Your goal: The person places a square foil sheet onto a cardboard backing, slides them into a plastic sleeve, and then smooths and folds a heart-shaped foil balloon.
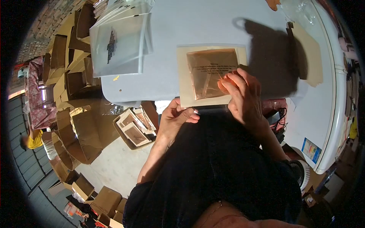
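Observation:
In front of me lies a square cream card, seemingly inside a clear plastic sleeve, with a brown, shiny panel bearing small dark print in its middle. My left hand grips the lower left corner, thumb on top. My right hand is over the right side, its fingertips pinched together above the panel's edge. What is between those fingertips is too small to make out. A stack of clear plastic bags with black print lies on the table at the upper left.
The pale table reaches up to my body. Below its edge stands a carton with several framed cards. Open cardboard boxes crowd the left side. A white appliance and cables are at right. Another person in yellow is far left.

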A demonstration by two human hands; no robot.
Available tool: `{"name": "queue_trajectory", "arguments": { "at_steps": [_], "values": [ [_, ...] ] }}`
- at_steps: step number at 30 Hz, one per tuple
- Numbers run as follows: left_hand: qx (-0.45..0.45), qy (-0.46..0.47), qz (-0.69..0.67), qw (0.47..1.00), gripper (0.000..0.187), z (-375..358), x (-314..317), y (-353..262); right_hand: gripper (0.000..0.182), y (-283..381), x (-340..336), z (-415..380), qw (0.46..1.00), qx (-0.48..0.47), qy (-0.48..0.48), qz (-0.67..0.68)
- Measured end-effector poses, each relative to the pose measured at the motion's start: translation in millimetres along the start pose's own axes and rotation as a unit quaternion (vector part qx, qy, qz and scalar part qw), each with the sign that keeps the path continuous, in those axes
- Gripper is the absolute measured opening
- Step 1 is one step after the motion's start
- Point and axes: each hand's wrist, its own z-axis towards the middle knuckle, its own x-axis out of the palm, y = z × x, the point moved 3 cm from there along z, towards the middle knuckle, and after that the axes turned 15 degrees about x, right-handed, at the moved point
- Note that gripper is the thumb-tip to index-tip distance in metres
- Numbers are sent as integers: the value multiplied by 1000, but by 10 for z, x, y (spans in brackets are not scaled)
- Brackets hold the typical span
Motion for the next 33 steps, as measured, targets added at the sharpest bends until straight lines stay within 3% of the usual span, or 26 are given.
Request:
{"name": "queue_trajectory", "arguments": {
  "at_steps": [9, 25, 33],
  "values": [
    [-6, 6, 3, 1000, 21, 14, 46, -50, 69, 188, 21, 50, 996, -11, 56, 72],
    [26, -4, -34, 999, 24, 45, 83, -43, 59, 234, 148, 46, 995, -2, 46, 85],
    [67, -75, -48, 994, 24, 46, 256, 16, 45, 260, 158, 77, 995, 13, 31, 95]
  ]
}}
